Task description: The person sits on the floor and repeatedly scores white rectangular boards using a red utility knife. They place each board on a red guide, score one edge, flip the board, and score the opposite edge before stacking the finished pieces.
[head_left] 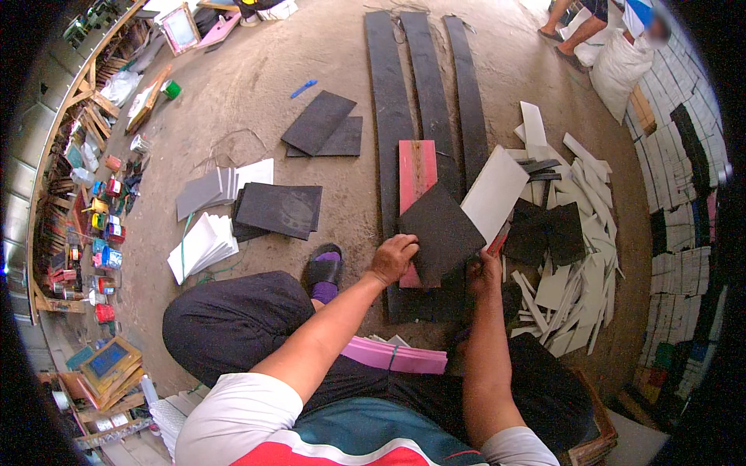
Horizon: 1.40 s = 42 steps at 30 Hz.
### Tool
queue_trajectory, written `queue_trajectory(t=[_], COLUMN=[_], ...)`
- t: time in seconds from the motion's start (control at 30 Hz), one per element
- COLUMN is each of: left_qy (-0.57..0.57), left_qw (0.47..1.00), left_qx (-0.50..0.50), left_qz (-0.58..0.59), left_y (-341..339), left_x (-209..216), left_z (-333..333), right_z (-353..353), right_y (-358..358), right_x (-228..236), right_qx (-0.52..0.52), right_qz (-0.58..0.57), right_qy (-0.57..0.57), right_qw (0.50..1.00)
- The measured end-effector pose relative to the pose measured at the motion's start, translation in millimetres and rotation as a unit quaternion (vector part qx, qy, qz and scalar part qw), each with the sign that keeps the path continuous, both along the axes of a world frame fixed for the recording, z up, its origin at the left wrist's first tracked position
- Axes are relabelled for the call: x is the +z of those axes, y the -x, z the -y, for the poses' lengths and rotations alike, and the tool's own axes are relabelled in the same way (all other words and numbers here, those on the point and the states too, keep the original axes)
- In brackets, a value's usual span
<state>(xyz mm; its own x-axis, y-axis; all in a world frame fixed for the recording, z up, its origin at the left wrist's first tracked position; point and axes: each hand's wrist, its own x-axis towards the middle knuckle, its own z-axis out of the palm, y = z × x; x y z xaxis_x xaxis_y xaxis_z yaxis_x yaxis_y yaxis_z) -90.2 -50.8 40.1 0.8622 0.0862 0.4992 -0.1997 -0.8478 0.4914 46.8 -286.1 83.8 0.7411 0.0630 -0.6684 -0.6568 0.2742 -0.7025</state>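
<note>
My left hand (394,259) pinches the left edge of a black rectangular sheet (441,233), which is tilted over a pink board (417,167) with a worn brown strip. My right hand (486,272) is closed at the sheet's lower right side. A slim red utility knife (500,239) sticks up from its fingers; the blade is not visible. Touching the black sheet's upper right side is a white rectangular sheet (496,194). Long black strips (388,85) lie side by side on the floor under the pink board.
White offcuts (583,248) and black pieces (544,231) are heaped at right. Black sheets (280,208), white sheets (203,250) and a blue tool (304,88) lie left. Pink sheets (396,356) rest by my lap. Paint cans (109,256) line the left; a person holds a sack (622,74) far right.
</note>
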Motion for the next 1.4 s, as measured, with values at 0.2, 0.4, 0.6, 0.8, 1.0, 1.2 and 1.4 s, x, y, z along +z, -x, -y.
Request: queue_trajectory(t=[0.2,0.4,0.6,0.8,1.0,1.2,1.4], left_qy=[0.510,0.862,0.769,0.781,0.767,0.708,0.684], left_qw=[0.827,0.460,0.480,0.540,0.566,0.631,0.653], left_qx=[0.003,0.000,0.022,0.024,0.148,0.187,0.237], left_qz=[-0.236,-0.214,-0.422,-0.314,-0.263,-0.256,-0.223], left_y=[7.0,-3.4,-0.9,-16.4,6.6,4.7,0.3], left_x=[-95.0,-26.5,-19.0,-60.4,-80.5,-58.9,-38.9], left_z=[-3.4,-7.5,-40.3,-20.7,-33.0,-11.2,6.9], right_z=[-40.0,4.1,18.5,19.6,-39.7,-36.5,-31.8], right_y=[-2.2,3.3,9.2,18.7,67.5,83.5,84.8], right_x=[8.6,-66.2,-96.0,-129.3,-89.6,-91.3,-88.3], right_qx=[0.123,0.189,0.293,0.233,0.252,0.271,0.324], right_qz=[0.118,0.104,0.068,0.141,0.096,0.122,0.186], right_qy=[0.025,0.142,0.230,0.215,0.154,0.169,0.331], right_qw=[0.985,0.966,0.926,0.938,0.951,0.940,0.867])
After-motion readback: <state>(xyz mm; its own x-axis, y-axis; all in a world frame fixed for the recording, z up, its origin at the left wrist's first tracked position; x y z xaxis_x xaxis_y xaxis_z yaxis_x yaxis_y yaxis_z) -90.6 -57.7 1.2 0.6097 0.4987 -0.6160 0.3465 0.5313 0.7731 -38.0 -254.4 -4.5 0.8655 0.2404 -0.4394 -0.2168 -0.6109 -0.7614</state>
